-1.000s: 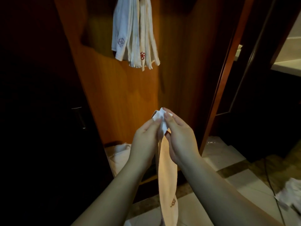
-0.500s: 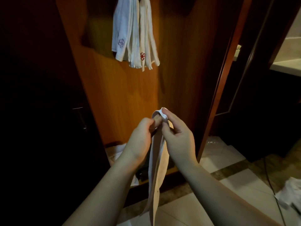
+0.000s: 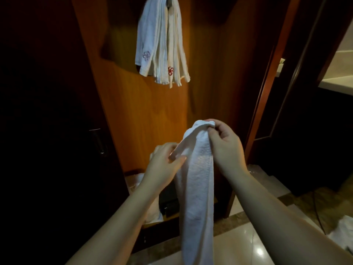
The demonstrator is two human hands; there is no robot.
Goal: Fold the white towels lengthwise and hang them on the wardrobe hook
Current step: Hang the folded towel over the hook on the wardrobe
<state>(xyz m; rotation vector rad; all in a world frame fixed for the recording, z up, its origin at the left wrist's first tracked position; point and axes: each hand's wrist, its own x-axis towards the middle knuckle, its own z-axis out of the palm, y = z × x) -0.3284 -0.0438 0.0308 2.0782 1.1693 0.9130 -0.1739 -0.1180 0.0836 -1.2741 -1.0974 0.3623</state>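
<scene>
Lowered now, the left hand (image 3: 164, 165) pinches one edge of the long white terry towel (image 3: 196, 188); the right hand (image 3: 223, 146) grips its folded top.

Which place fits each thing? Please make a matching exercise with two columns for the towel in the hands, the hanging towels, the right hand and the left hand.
Things:
1. folded towel
2. hanging towels
3. right hand
4. left hand

Places:
A. on the wardrobe hook
B. pinching the towel's top fold
C. hanging down between both arms
D. at the towel's lower left edge

Pairs: 1-C, 2-A, 3-B, 4-D
</scene>
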